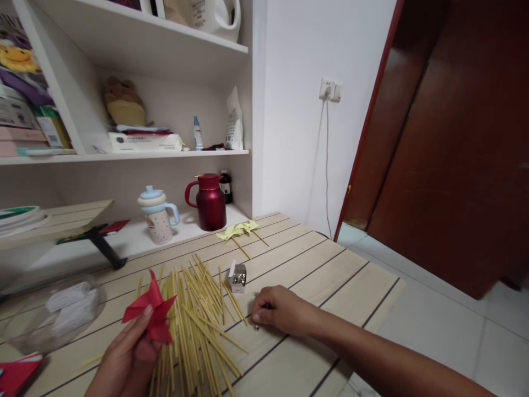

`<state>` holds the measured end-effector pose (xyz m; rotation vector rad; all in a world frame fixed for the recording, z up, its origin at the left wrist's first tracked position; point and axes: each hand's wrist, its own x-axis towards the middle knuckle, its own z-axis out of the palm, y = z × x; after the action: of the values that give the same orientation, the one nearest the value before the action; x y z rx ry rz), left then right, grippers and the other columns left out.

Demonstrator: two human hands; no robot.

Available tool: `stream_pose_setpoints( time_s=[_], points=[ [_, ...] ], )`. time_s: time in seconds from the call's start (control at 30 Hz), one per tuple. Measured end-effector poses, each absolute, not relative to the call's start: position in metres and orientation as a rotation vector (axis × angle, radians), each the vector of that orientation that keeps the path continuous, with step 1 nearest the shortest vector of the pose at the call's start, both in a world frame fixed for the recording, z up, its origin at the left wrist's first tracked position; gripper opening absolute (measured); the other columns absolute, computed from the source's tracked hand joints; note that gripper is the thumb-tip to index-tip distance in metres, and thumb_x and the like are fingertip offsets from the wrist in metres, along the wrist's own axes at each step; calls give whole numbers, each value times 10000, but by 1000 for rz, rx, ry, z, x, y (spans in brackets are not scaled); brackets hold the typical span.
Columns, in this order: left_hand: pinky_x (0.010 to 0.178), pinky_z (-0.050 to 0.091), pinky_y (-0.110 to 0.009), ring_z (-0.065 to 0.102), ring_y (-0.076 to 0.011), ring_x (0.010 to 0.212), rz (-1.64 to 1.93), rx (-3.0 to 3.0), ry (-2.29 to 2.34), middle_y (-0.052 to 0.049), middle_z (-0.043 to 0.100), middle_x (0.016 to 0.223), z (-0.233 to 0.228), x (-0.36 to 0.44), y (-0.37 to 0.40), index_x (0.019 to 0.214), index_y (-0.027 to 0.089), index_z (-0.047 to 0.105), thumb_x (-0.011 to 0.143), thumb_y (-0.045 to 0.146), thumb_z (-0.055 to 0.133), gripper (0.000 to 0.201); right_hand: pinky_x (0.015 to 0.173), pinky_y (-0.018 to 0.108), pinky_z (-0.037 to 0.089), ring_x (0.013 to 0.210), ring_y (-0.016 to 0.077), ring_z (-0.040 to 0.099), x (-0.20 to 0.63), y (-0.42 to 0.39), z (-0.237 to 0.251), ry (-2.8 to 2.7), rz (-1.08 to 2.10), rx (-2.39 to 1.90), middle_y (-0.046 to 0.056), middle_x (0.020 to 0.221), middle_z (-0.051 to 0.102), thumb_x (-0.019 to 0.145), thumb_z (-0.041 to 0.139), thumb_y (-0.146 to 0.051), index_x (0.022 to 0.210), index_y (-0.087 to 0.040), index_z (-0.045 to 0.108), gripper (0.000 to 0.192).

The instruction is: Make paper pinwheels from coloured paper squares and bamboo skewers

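Observation:
My left hand (132, 353) grips a red folded-paper pinwheel (152, 310), thumb pressed on the paper near its centre. On the table, my right hand (279, 310) has its fingertips curled down and pressed together; what is between them, if anything, is hidden. Tiny shiny metal pieces (256, 327) lie by those fingertips, too small to name surely. Just behind that hand stands a small opened box (237, 277) with shiny metal bits inside. A spread of thin wooden sticks (194, 325) covers the table between my hands.
Two yellow paper pinwheels on sticks (237, 231) lie at the table's back. A dark red jug (211, 203) and a pale tumbler (159, 216) stand behind. To the left are a clear plastic bag (70, 309), red paper (19, 375) and a small raised stand (74, 218).

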<state>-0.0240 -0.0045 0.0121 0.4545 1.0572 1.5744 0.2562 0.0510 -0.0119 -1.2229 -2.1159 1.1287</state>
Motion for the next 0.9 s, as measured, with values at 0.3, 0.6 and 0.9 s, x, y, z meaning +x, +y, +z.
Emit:
stream_pose_setpoints(
  time_s=[0.3, 0.6, 0.9],
  points=[
    [705, 595, -307, 715, -256, 879, 1570, 460, 1140, -27, 777, 911, -3, -35, 0, 939, 205, 740, 698, 122, 724, 255, 559, 206, 405, 613, 125, 550, 258, 53, -22, -2000, 1204, -1162, -6, 690, 661, 713, 667, -110, 801, -174, 740, 131],
    [625, 520, -220, 653, -146, 630, 1639, 603, 1199, -22, 721, 668, 46, -4, -20, 696, 157, 737, 626, 43, 751, 134, 661, 280, 431, 710, 169, 521, 218, 46, 8, -1790, 1082, -931, 14, 783, 576, 816, 623, -255, 965, -199, 679, 169],
    [635, 525, -319, 689, -226, 677, 1627, 693, 1322, -30, 726, 665, 6, -10, -7, 790, 150, 733, 569, 391, 845, 346, 746, 327, 412, 817, 203, 538, 180, 41, 18, -1553, 1320, -891, 29, 860, 579, 802, 653, -429, 1012, -199, 650, 312]
  ],
)
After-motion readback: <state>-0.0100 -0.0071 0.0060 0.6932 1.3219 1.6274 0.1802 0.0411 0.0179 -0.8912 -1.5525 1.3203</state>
